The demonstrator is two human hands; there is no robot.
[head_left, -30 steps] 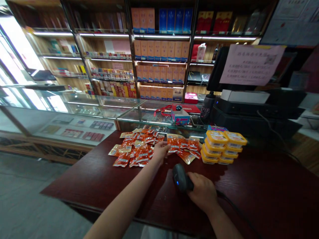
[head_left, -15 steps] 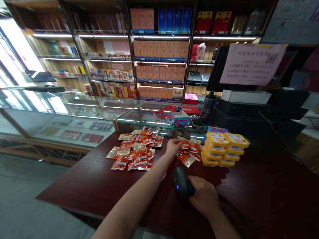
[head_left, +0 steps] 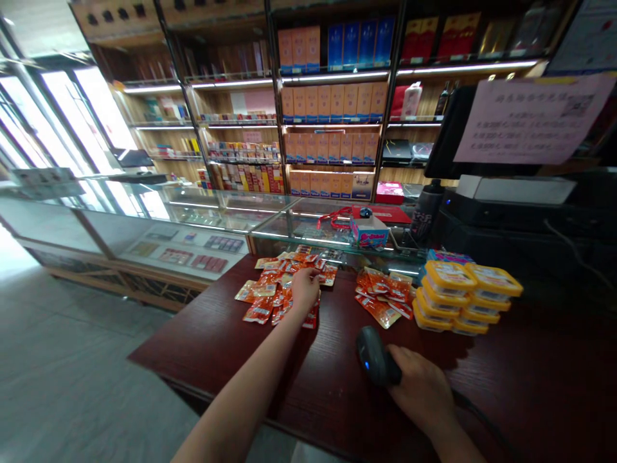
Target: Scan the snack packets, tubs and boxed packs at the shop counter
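My left hand [head_left: 304,288] is over the left pile of orange snack packets [head_left: 263,296], its fingers half curled and slightly apart. No packet shows in its grasp, though the hand hides part of the pile. My right hand [head_left: 421,386] is closed round the handle of a black barcode scanner [head_left: 372,355] with a blue light, held above the dark wooden counter [head_left: 332,373]. Beyond the scanner lies a smaller pile of orange packets [head_left: 383,299]. Right beside that pile, yellow-lidded plastic tubs [head_left: 450,276] stand stacked in two columns.
A glass display case [head_left: 226,215] runs behind the counter, with a small blue-and-pink box [head_left: 370,233] on it. A black bottle [head_left: 427,209] stands beside the monitor [head_left: 450,132]. The scanner's cable [head_left: 475,408] trails right. Lit shelves [head_left: 332,122] hold boxed goods.
My left hand has moved left from the smaller packet pile to the larger one. My right hand still holds the scanner. The view has turned somewhat to the left.
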